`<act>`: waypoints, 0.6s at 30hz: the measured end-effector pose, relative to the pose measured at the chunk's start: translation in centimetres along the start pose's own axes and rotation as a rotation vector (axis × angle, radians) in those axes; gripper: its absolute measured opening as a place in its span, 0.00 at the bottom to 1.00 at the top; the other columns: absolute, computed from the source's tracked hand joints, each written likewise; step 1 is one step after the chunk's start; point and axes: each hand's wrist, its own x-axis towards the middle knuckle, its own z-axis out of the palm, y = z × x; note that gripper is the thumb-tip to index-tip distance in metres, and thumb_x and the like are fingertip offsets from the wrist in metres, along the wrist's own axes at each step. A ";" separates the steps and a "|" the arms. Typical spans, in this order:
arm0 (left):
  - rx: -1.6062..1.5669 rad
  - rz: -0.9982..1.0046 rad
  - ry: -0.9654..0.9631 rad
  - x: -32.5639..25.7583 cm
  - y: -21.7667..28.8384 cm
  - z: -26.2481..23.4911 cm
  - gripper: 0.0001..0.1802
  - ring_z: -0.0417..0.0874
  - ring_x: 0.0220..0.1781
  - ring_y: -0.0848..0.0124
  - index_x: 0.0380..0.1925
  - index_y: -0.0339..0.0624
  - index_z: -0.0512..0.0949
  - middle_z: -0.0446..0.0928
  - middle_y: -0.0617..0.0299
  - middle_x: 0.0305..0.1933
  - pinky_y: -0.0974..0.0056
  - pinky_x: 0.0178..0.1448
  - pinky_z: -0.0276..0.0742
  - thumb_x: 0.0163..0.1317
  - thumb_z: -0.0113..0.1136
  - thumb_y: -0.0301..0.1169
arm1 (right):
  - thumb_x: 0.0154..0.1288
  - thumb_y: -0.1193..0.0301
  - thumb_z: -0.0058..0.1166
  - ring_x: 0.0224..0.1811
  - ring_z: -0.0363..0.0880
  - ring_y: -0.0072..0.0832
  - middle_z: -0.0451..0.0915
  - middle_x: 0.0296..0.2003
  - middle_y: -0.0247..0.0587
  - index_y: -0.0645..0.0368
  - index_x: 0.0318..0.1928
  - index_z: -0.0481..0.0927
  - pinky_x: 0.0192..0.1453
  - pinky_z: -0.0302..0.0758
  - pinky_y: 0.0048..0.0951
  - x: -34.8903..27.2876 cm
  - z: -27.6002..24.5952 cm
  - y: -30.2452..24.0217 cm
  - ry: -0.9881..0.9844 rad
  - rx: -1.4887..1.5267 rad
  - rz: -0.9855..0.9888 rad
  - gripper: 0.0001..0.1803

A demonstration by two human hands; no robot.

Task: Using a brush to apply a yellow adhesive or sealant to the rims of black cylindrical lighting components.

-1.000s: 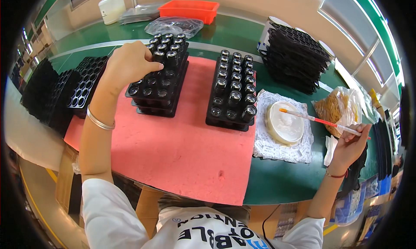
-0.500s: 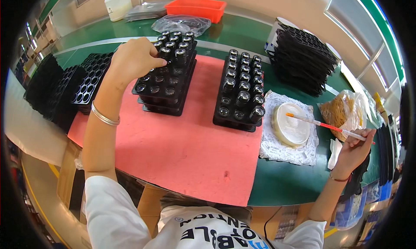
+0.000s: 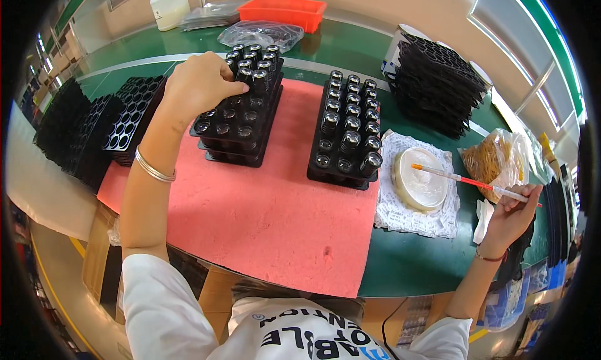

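Black plastic tray (image 3: 241,119) of small dark cylindrical parts sits under my left hand (image 3: 197,84); fingers curled over its upper left edge, touching the parts there. My right hand (image 3: 510,210) is well apart, off to the right, pinched shut on a thin red-and-white stick (image 3: 476,183). Stick tip reaches over a round pale dish (image 3: 421,180) resting on white paper (image 3: 416,216). Between my hands: second loaded black tray (image 3: 347,131) on a red mat (image 3: 263,210). Beyond my right hand: stack of empty black trays (image 3: 441,84) and a clear bag of tan bands (image 3: 498,163). Empty trays (image 3: 128,119) lie left of my left hand, all on the green counter (image 3: 413,266).
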 end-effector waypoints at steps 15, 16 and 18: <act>-0.103 0.039 0.006 0.7 -0.6 0.3 0.14 0.77 0.22 0.62 0.18 0.36 0.78 0.75 0.54 0.17 0.63 0.31 0.72 0.39 0.63 0.38 | 0.65 0.62 0.41 0.14 0.51 0.13 0.63 0.14 0.27 0.55 0.21 0.63 0.18 0.52 0.14 -0.1 0.3 0.1 0.006 -0.016 0.001 0.17; -0.141 0.016 -0.042 0.8 -0.7 0.1 0.14 0.76 0.20 0.64 0.17 0.36 0.78 0.74 0.55 0.15 0.64 0.30 0.71 0.38 0.63 0.38 | 0.65 0.62 0.41 0.14 0.52 0.12 0.63 0.14 0.27 0.55 0.21 0.63 0.18 0.52 0.14 -0.2 0.4 0.0 0.015 -0.017 0.006 0.17; -0.106 0.028 -0.064 1.3 -1.2 0.2 0.14 0.75 0.19 0.65 0.18 0.35 0.78 0.74 0.55 0.15 0.65 0.29 0.70 0.38 0.63 0.38 | 0.65 0.62 0.42 0.14 0.52 0.12 0.63 0.14 0.27 0.55 0.21 0.63 0.17 0.52 0.14 -0.1 0.2 0.1 0.015 -0.016 -0.001 0.17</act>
